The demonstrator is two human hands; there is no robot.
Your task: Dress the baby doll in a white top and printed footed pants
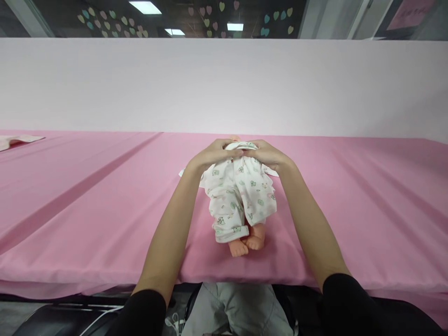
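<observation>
Item: a baby doll with peach-coloured plastic feet (pixel 247 243), lying on a pink cloth-covered table (pixel 105 219), feet toward the seated person.
Item: white garments with a small green print (pixel 229 205), covering the doll's body and legs; both feet are showing below the hems.
Item: the person's left hand (pixel 268 153), curving over the top of the garments, fingers grasping the gathered fabric.
Item: the right hand (pixel 217 153), mirroring it from the other side, fingers also grasping the fabric; the fingertips of both hands are nearly meeting.
Item: a white partition (pixel 224 84), standing behind the table.
</observation>
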